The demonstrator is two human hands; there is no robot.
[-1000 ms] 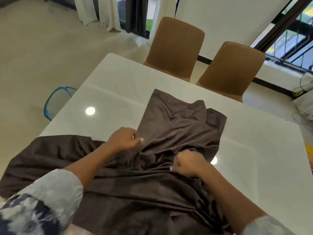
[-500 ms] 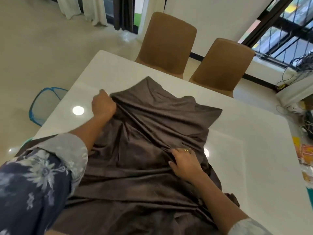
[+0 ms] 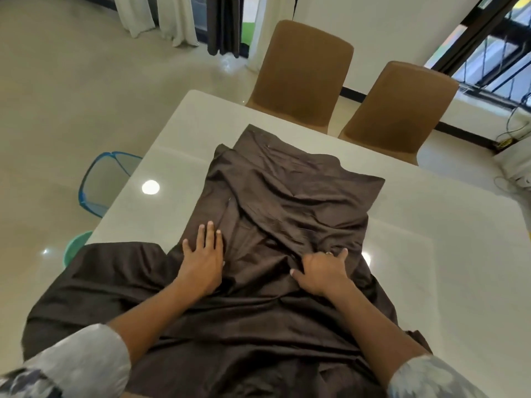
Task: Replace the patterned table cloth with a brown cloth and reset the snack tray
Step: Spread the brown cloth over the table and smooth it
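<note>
A dark brown cloth (image 3: 287,202) lies partly folded and wrinkled on the white table (image 3: 459,268), reaching from the near edge toward the middle. My left hand (image 3: 202,261) rests flat on the cloth with its fingers straight, left of centre. On the cloth's right part lies my right hand (image 3: 323,272), fingers spread and pressing into a bunch of folds; the fingertips sink into the fabric. No patterned cloth or snack tray is in view.
Two brown chairs (image 3: 301,76) (image 3: 399,110) stand at the table's far side. A blue mesh basket (image 3: 103,182) and a green tub (image 3: 76,245) sit on the floor to the left. Cables and a white device (image 3: 514,165) lie at the right wall.
My left hand let go of the cloth's far left part and came back toward me, now lying flat. The cloth's far section has spread further across the table. My right hand stayed put.
</note>
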